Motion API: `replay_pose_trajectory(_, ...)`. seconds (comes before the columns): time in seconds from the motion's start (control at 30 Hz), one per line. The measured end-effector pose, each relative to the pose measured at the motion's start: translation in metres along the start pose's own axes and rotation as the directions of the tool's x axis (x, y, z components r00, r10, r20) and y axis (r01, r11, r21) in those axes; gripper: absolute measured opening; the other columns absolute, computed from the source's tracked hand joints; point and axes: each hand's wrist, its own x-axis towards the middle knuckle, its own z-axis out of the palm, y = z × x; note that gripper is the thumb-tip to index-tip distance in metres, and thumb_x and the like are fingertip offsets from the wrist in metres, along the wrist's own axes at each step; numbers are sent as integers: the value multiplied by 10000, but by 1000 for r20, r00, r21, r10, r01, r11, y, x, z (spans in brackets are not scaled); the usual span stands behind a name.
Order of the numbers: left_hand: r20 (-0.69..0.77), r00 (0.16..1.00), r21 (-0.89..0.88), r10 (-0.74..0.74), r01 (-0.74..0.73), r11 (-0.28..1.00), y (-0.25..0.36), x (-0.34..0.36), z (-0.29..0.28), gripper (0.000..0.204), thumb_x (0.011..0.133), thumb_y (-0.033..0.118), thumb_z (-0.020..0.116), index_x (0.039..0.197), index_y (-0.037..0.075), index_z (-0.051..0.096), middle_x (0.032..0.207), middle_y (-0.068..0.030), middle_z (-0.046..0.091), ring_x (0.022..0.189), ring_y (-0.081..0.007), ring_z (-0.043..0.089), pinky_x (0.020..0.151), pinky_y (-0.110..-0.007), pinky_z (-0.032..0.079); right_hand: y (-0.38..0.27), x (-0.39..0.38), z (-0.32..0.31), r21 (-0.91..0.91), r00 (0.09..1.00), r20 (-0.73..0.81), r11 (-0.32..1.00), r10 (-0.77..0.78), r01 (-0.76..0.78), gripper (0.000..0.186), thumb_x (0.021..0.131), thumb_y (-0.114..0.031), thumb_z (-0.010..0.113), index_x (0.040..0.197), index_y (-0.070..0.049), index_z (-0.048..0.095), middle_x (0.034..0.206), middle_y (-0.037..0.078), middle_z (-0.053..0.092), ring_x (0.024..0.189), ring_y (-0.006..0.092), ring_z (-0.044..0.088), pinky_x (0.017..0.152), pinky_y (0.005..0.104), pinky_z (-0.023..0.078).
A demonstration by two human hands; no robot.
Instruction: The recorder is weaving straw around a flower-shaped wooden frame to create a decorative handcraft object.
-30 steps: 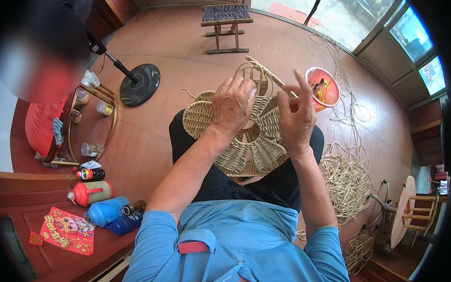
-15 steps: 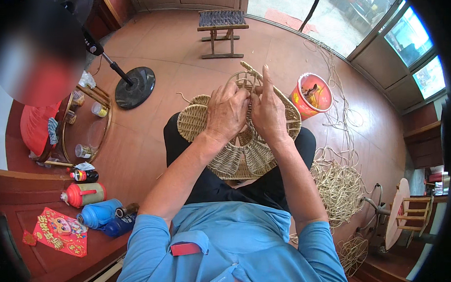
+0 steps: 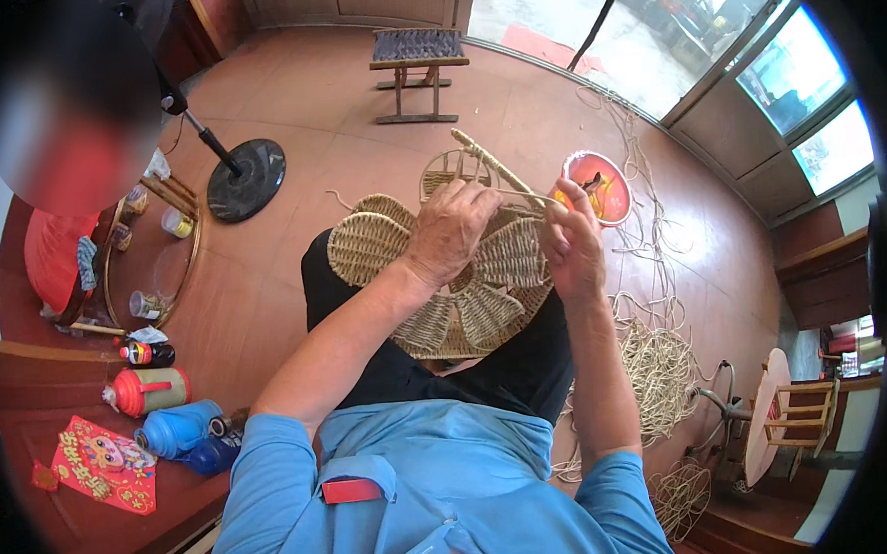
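A woven straw-cord piece with several petal-shaped panels (image 3: 367,248) rests on my lap and between my knees. At its far side a frame bar wrapped in cord (image 3: 493,163) slants up toward the far left. My left hand (image 3: 452,233) is closed at the piece's far edge, its fingertips pinching near the bar. Out to the right, my right hand (image 3: 573,245) grips a thin strand of straw cord (image 3: 521,192), which stretches taut between the two hands. The exact spot where the strand meets the weave is hidden by my left fingers.
A red bucket (image 3: 617,178) stands beyond my right hand. Loose cord (image 3: 657,372) lies heaped on the floor to the right. Ahead is a low stool (image 3: 418,47); a fan base (image 3: 248,181) stands at left. Flasks (image 3: 180,429) lie near left.
My right hand has moved right, away from my left hand, drawing the strand out between them. My left hand stays at the weave. The whole view has shifted slightly.
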Motion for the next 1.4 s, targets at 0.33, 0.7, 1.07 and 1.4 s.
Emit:
replay_pose_trajectory(0.33,50,998,-3,-30,30,1000,1,1,1,119,950,116,723,1061,90,760,917,-83,763,865,-278,715,799,-411,581,-122,-55,-249,-205,789,-573,971,-223,126,359,924,-64,726,1249,-132,590,854,-34,604,518,37,387,411,213,269)
replay_pose_trajectory(0.7,88,993,44,-82,79,996,6,13,4,127,944,167,755,1001,98,664,883,-68,698,893,-262,699,806,-410,580,-196,-242,-460,-269,151,-952,963,-267,6,179,876,-262,713,824,-164,572,689,-51,500,460,97,354,399,232,272)
replay_pose_trajectory(1.07,65,997,460,-29,-4,888,15,27,26,131,926,108,664,1023,80,581,781,-37,645,835,-203,677,754,-368,504,-142,-387,-505,-98,-149,-981,983,-121,-152,327,870,-297,713,733,-202,432,587,-51,334,427,123,304,383,296,217)
replay_pose_trajectory(1.4,-53,968,167,-245,250,954,25,22,32,213,916,33,656,1076,66,519,866,-117,659,826,-315,689,760,-424,486,-99,-286,-418,-212,366,-923,949,-116,-234,291,939,-176,734,789,-213,487,631,-88,397,446,65,309,386,249,225)
